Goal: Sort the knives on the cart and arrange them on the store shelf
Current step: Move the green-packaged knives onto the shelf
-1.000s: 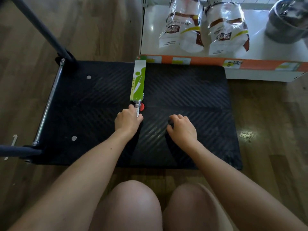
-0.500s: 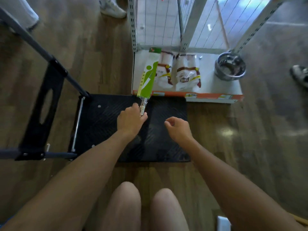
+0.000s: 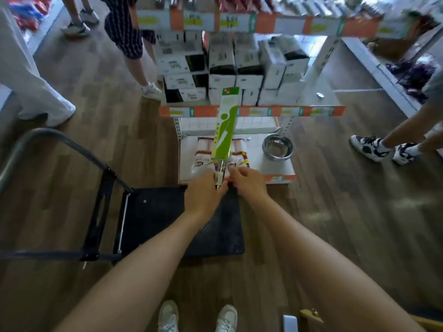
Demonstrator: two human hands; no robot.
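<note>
Left hand: the left hand (image 3: pixel 203 195) is closed around the handle end of the knife (image 3: pixel 224 130); the fingers wrap the handle, thumb side toward the right.
Right hand: the right hand (image 3: pixel 249 182) is just beside the left, fingers curled, fingertips at the handle near where the sleeve ends. Whether it grips or only touches, I cannot tell.
Knife: held in the air, raised off the cart, tip pointing far, toward the shelves. The blade is covered by a green and white cardboard sleeve with a small red mark at the far end.
Cart: black flat cart (image 3: pixel 163 221) on the wood floor, near and left of the hands; its folding push handle (image 3: pixel 72 149) stands at the left side. No other knives show on its deck.
Shelf unit: the shelf (image 3: pixel 254 110) stands straight ahead, with orange and white price strips on its edges.
Bottom shelf: bagged goods (image 3: pixel 203 159) lie under the knife; a steel bowl (image 3: pixel 278 147) sits to the right.
Middle shelf: stacked white and black boxes (image 3: pixel 230 68).
Bystanders: legs and sneakers of other people at far left and at right.
Wearer: white shoes at the near edge.
</note>
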